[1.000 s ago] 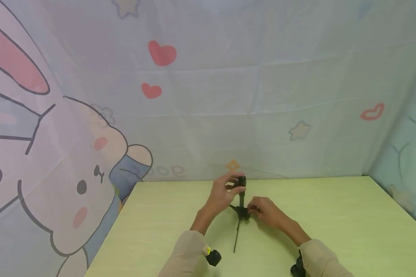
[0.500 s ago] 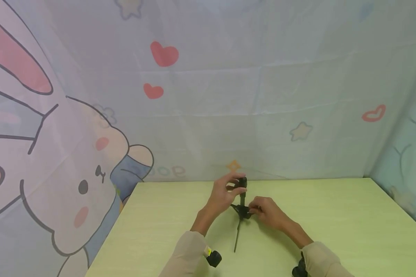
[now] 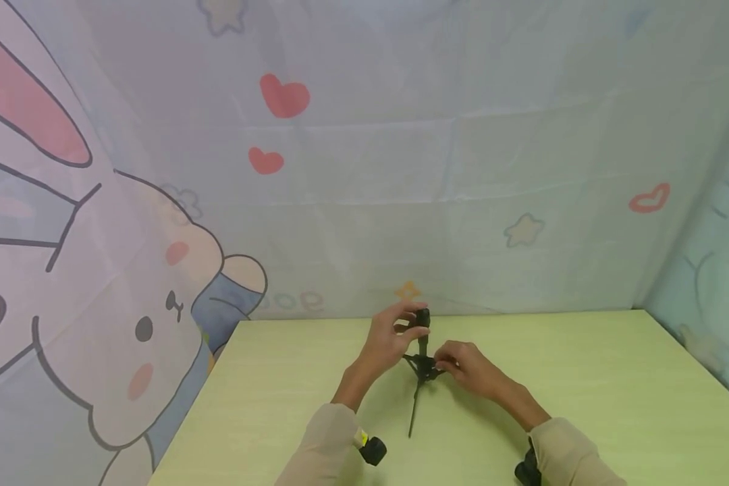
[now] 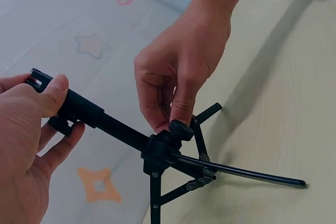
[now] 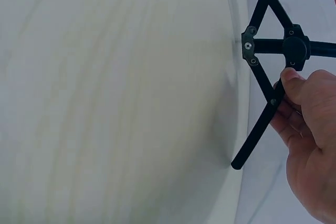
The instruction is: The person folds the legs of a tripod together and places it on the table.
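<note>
A small black tripod [image 3: 423,368] stands upright between my hands, its legs spread below a central hub. My left hand [image 3: 389,337] grips its top end, thumb and fingers around the thick head [image 4: 81,106] of the column. With thumb and fingers, my right hand [image 3: 470,368] pinches one tripod leg [image 5: 257,132] close under the hub. A round ridged knob [image 4: 180,130] sticks out from the hub. One long leg [image 4: 247,172] points toward me. In the right wrist view, hinged braces [image 5: 261,74] join the legs to the lower end of the column.
The pale yellow-green table [image 3: 291,364] lies under both arms. Behind it hangs a cloth backdrop [image 3: 364,223] with hearts, stars and a cartoon rabbit. Black wrist-worn devices [image 3: 373,451] show at both beige sleeves [image 3: 325,442].
The tripod's hub and braces sit slightly higher, and the leg in my right fingers stands out more from the hub. My left hand has stayed at the tripod's top.
</note>
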The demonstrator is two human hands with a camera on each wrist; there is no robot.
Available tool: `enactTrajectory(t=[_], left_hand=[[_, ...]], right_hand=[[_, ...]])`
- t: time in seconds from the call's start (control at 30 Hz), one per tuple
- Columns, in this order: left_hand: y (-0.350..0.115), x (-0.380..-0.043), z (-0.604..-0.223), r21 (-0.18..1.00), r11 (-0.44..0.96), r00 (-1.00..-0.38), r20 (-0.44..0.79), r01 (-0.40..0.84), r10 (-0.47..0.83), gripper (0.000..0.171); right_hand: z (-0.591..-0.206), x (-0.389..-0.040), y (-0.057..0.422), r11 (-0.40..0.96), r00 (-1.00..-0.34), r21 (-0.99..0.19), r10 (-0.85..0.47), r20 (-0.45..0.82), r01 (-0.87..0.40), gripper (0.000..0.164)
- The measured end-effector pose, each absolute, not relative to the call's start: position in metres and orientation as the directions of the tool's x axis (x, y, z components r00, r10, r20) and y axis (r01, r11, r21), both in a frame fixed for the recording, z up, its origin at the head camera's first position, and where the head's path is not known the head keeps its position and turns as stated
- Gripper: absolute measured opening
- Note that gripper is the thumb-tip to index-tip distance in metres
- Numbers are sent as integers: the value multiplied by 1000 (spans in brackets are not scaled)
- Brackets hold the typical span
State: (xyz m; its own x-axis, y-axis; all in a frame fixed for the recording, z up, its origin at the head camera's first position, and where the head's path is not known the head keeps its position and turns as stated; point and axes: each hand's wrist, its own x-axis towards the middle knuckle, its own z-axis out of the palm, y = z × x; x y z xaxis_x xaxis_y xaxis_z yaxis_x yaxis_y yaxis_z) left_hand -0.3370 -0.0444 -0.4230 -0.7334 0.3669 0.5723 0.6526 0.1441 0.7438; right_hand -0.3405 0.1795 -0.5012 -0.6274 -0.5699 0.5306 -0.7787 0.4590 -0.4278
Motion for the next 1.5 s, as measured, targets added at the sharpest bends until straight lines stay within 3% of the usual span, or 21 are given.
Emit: enactTrajectory(t=[0.33,0.77,0.97,1.27,1.5], left_hand=[[-46,-338,-423,734,166,-727,564,659,391,40],[-42,-334,-423,724,166,-725,589,670,357,41],[-41,-331,-420,729,184,-735,576,660,357,40],[-43,-333,-417,726,170,-723,574,667,386,40],[-44,-333,-417,711,207,-721,565,672,402,40]], right_hand=[[-492,-338,179,509,-629,-370,-610,481,-777,11],[-496,-331,175,552,-606,-291,-563,562,-782,14],[-496,-328,175,498,-626,-396,-486,609,-772,17],[-500,-328,175,418,-725,-595,-341,598,-687,17],[-495,-331,181,423,-730,-595,-408,549,-684,17]])
